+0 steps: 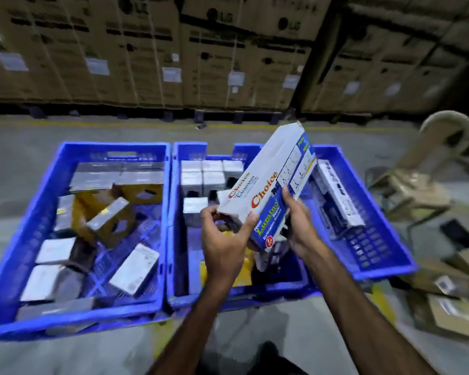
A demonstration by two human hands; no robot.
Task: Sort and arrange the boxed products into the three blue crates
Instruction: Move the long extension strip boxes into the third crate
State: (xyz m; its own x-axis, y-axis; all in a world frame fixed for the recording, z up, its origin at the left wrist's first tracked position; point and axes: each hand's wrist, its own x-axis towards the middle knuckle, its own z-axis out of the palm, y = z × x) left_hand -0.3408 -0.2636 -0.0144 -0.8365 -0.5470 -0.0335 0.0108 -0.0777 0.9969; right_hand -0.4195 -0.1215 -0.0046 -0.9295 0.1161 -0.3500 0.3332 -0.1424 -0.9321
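Observation:
Three blue crates stand side by side on the floor: the left crate [16, 239], the middle crate [178, 212] and the right crate [385, 234]. I hold a long white and blue "Choice Lumino" extension socket box [271, 182] tilted above the middle and right crates. My left hand [222, 239] grips its near lower end. My right hand [298, 220] grips its right side. Small grey boxes [203, 173] stand in rows at the far end of the middle crate. Another long box [339, 196] lies in the right crate.
The left crate holds several loose grey and yellow boxes [111, 217] lying at odd angles. Stacked brown cartons [173, 50] form a wall behind. Flattened cardboard and loose cartons [450, 307] lie on the floor at the right, by a pallet truck handle [444, 136].

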